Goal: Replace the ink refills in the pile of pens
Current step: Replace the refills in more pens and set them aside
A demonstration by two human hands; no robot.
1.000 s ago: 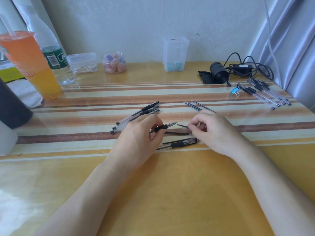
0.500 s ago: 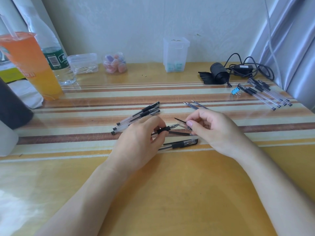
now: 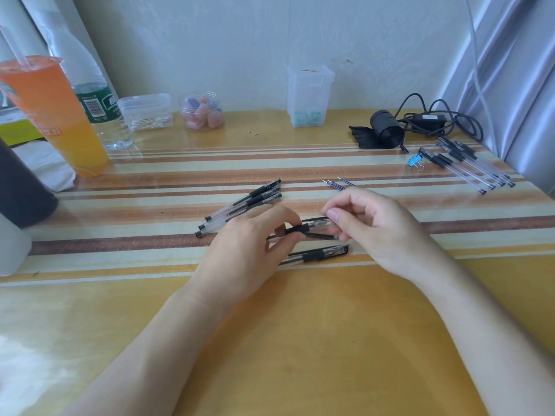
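Clear plastic, with a black rubber sleeve: that is the pen (image 3: 300, 229) held low over the striped surface (image 3: 300, 340) at the centre of the frame. The left hand (image 3: 255, 250) pinches it at the rubber sleeve. A second ago its metal tip was bare and the right hand (image 3: 375, 232) was reaching down for something small. Now thumb and forefinger pinch a cap (image 3: 319, 222), clear with a dark clip, which has come onto the tip end. This pen is probably refilled and is being closed.

A thin dark loose refill (image 3: 321, 235) lies just beneath it, likely the spent one. A capped pen (image 3: 315, 255) lies nearer the bottom of the frame, and three pens (image 3: 240, 208) sit side by side to the left, slim and glossy. Two spare refills (image 3: 341, 185), needle-tipped, lie just above the right hand. A row of pens (image 3: 468, 166) rests at the right edge; I cannot tell whether those are finished.
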